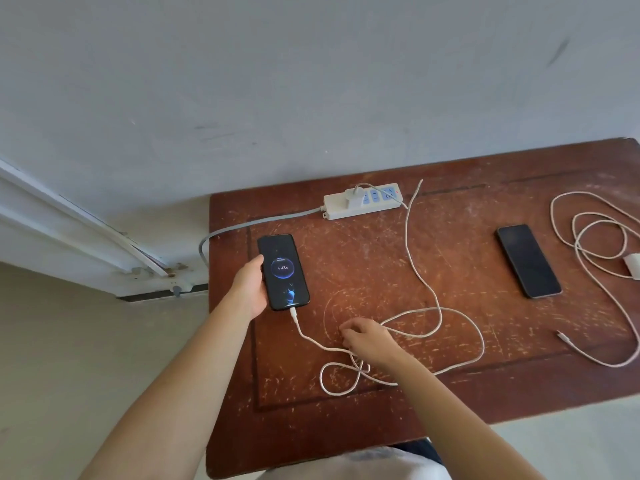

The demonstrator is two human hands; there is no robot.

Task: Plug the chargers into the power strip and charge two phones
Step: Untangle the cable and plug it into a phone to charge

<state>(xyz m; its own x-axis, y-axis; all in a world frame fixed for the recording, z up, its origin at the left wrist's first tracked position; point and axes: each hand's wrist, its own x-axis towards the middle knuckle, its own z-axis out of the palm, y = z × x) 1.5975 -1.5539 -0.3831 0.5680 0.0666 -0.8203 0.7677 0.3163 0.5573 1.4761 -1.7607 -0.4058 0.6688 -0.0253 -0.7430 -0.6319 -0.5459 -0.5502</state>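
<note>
Plain room, likely home or dorm; exact kind unclear. Clues: worn, scratched brown wooden table (450, 271) pushed against scuffed grey-white painted wall (277, 81); white door frame (86, 233) with chipped paint at left; bare pale floor (69, 341); ordinary white power strip (363, 200) at table's back edge.

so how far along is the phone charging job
Done: one charger sits in the power strip, and its cable feeds the lit phone showing 43%. In hand: the left hand holds that phone; the right hand rests on its cable. Left: the dark phone and second charger are unconnected.
</note>
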